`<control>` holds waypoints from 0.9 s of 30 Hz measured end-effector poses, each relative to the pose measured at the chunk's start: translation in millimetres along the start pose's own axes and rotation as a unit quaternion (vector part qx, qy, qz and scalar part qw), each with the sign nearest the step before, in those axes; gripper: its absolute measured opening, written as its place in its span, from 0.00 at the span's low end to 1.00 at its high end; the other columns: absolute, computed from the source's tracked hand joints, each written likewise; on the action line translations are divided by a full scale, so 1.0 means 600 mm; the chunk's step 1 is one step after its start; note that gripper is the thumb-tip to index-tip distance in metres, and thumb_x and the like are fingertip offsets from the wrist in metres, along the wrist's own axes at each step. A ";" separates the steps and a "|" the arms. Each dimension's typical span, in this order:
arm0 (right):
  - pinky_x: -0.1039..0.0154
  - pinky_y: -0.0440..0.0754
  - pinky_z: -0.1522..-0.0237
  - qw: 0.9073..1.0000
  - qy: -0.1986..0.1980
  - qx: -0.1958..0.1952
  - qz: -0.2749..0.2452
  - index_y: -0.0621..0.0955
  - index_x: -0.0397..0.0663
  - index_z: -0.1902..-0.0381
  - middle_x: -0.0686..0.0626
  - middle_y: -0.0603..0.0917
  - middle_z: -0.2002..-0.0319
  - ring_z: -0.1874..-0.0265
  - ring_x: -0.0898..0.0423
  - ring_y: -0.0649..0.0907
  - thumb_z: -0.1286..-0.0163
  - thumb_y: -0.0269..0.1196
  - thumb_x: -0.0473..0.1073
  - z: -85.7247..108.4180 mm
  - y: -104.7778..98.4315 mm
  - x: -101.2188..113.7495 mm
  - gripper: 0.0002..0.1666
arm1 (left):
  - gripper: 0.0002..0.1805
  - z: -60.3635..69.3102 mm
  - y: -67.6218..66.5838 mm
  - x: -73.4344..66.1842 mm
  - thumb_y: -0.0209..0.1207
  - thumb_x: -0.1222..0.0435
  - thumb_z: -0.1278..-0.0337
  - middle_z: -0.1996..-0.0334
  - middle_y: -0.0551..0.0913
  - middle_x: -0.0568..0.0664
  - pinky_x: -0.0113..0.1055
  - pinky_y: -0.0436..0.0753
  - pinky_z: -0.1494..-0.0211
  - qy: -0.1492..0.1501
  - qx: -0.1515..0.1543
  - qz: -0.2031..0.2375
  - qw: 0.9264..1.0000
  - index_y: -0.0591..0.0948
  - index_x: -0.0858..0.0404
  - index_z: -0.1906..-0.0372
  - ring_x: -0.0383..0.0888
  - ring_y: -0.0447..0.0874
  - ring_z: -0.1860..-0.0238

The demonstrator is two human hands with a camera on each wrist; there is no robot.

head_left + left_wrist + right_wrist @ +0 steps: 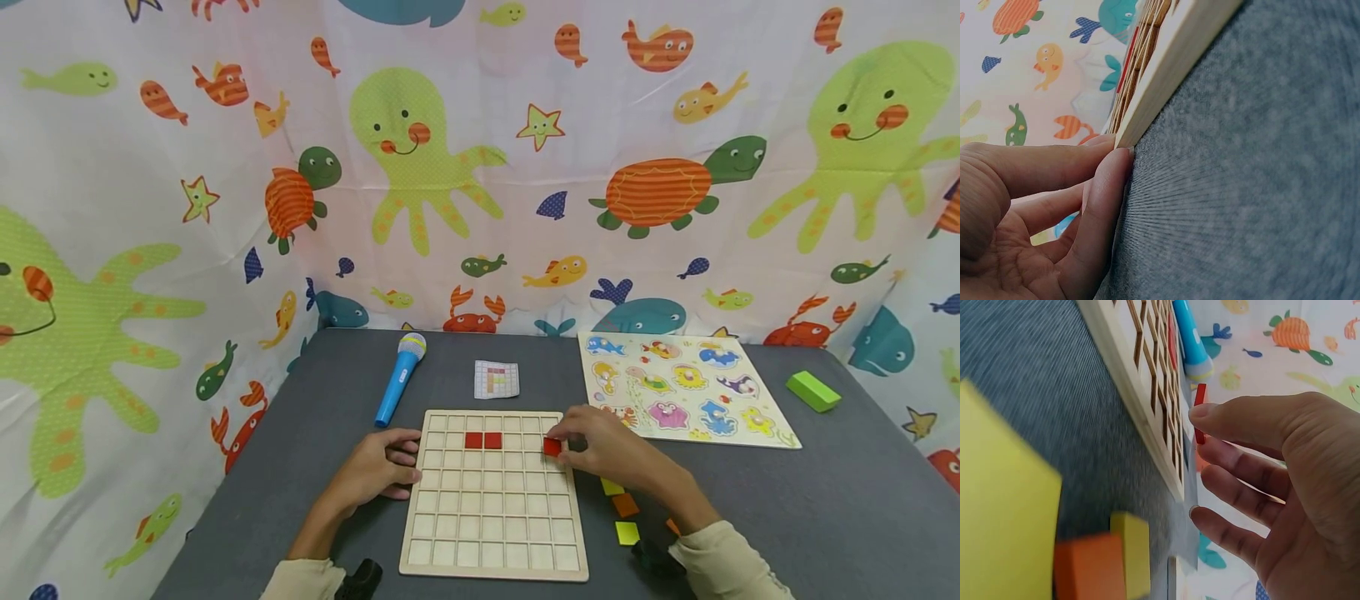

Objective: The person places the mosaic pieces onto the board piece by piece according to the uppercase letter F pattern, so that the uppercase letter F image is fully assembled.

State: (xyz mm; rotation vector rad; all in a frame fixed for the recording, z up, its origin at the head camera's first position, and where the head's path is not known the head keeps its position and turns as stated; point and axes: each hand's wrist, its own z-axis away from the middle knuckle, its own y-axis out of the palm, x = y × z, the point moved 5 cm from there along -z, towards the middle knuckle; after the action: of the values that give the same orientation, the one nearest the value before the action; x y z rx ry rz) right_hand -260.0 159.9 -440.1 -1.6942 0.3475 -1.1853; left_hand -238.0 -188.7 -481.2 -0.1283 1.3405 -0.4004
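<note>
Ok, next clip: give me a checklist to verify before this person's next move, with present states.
1. Held red tile pinched by the right hand: ok, thumb and finger grip it.
2. Left hand at the grid board: ok, fingertips touch its left edge.
3. Held tile seated in a cell: not ok, it is above the board.
4. Two placed red tiles aligned: ok, they fill neighbouring cells in one row.
5. Printed card details readable: cannot tell, too small.
6. Yellow tile off the board: ok, it lies to the right.
</note>
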 end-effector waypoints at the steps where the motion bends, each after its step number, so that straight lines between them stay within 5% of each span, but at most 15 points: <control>1: 0.65 0.79 0.60 1.000 0.000 0.001 -0.002 0.90 0.53 0.45 0.57 0.82 0.54 0.57 0.55 0.78 0.29 0.73 0.48 -0.003 0.002 0.002 0.16 | 0.35 0.000 0.000 0.000 0.74 0.76 0.45 0.46 0.81 0.58 0.45 0.93 0.64 0.000 0.000 0.000 1.000 0.78 0.68 0.30 0.47 0.85 0.54; 27: 0.61 0.84 0.55 1.000 -0.025 0.013 -0.003 0.90 0.46 0.47 0.54 0.84 0.57 0.58 0.58 0.79 0.29 0.72 0.39 -0.069 0.033 0.032 0.14 | 0.36 -0.001 -0.001 0.000 0.74 0.75 0.45 0.45 0.80 0.59 0.45 0.93 0.64 -0.006 0.001 0.001 1.000 0.78 0.68 0.29 0.48 0.85 0.54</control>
State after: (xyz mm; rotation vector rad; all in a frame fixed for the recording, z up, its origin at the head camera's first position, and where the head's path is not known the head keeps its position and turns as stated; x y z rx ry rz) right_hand -279.3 114.5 -445.8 -1.7013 0.2952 -1.1443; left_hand -238.6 -189.0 -481.0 -0.1266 1.3283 -0.3988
